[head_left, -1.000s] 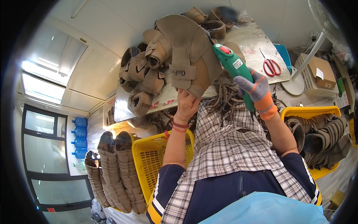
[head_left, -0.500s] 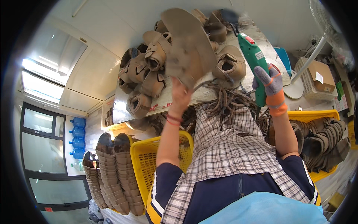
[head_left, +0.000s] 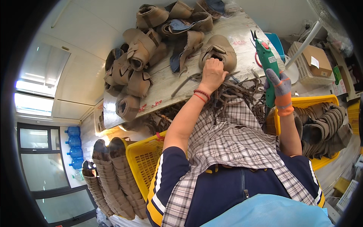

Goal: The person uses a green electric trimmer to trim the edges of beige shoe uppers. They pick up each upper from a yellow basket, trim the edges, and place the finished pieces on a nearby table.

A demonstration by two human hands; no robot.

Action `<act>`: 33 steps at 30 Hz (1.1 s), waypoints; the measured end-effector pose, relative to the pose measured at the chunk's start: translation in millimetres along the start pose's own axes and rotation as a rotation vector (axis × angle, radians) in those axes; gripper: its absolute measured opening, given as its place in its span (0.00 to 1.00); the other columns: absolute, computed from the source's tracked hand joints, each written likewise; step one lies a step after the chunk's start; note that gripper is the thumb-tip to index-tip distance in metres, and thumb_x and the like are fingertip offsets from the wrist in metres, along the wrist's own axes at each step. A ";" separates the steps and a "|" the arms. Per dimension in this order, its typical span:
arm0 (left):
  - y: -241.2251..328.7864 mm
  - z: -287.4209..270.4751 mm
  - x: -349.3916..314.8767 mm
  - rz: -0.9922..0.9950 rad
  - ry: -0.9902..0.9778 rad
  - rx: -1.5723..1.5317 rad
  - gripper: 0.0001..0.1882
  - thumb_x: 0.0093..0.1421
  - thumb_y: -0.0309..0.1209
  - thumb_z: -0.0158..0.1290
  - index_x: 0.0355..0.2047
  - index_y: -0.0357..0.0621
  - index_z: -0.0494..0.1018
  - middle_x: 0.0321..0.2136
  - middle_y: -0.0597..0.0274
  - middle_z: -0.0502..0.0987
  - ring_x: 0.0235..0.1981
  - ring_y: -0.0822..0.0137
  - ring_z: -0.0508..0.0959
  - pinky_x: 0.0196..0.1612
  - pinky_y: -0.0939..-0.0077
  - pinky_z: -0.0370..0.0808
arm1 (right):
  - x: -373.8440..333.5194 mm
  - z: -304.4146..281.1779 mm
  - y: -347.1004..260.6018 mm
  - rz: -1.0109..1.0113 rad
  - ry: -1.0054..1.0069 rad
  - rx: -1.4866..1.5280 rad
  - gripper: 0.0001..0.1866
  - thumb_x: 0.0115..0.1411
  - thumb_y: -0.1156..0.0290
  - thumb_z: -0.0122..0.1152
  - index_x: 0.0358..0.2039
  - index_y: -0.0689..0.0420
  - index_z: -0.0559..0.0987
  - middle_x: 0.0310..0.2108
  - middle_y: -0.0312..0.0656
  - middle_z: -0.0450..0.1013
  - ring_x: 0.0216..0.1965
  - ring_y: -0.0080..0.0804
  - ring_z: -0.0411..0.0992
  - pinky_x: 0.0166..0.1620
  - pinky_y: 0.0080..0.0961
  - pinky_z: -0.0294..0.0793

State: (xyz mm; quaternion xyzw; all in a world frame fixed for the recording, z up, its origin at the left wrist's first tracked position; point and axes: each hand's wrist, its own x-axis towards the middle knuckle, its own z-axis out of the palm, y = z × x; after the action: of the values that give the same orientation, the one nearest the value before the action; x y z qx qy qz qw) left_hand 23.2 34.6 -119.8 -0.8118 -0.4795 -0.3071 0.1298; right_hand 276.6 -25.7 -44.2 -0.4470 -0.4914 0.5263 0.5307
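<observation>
My bare left hand [head_left: 213, 73], with red bracelets at its wrist, is closed on the near edge of a brown shoe upper [head_left: 224, 44] lying on the table [head_left: 166, 89]. The fingertips are partly hidden at the upper's dark, fleece-like opening. In a grey and orange glove, my right hand [head_left: 279, 85] is wrapped round green electric scissors [head_left: 269, 62] held upright, blades pointing away from me. Just below my left hand, a tangle of brown trimmed strips [head_left: 230, 94] hangs over the table edge onto my checked apron [head_left: 219, 140].
Several brown shoe uppers [head_left: 140, 49] are heaped on the table's left and far side. Yellow crates [head_left: 145, 160] stand at both sides, the right one filled with uppers [head_left: 321, 128]. Stacked uppers [head_left: 124, 174] stand at left. A white fan [head_left: 312, 38] rises at far right.
My left hand has let go of a large brown upper it held raised, and moved right to grip the upper on the table. My right hand still holds the electric scissors.
</observation>
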 end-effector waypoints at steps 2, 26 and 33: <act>-10.0 12.4 -0.4 -0.057 -0.043 -0.006 0.14 0.42 0.35 0.64 0.17 0.39 0.72 0.21 0.55 0.74 0.31 0.53 0.73 0.35 0.61 0.69 | -1.2 -4.8 6.3 0.001 0.010 -0.026 0.20 0.55 0.60 0.66 0.41 0.62 0.76 0.19 0.33 0.69 0.19 0.18 0.65 0.24 0.15 0.64; -100.8 -160.0 -71.3 -1.265 0.595 -2.563 0.16 0.64 0.25 0.43 0.51 0.31 0.67 0.50 0.46 0.72 0.52 0.52 0.72 0.55 0.57 0.70 | -13.5 8.5 34.6 -0.998 -0.038 -1.015 0.35 0.37 0.55 0.76 0.47 0.55 0.77 0.24 0.43 0.76 0.21 0.38 0.72 0.28 0.29 0.72; -93.2 -147.3 -75.4 -1.250 0.467 -2.610 0.17 0.65 0.27 0.42 0.52 0.31 0.65 0.51 0.46 0.71 0.53 0.52 0.71 0.57 0.56 0.69 | -13.5 11.2 34.5 -0.999 -0.071 -0.953 0.35 0.38 0.55 0.75 0.47 0.55 0.77 0.23 0.43 0.75 0.21 0.39 0.72 0.27 0.30 0.71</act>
State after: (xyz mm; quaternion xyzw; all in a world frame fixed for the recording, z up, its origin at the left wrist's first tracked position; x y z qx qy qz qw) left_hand -138.4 -45.3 -60.0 0.0517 -0.1021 -0.6404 -0.7595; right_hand 261.9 -38.0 -77.8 -0.3338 -0.8333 -0.0404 0.4388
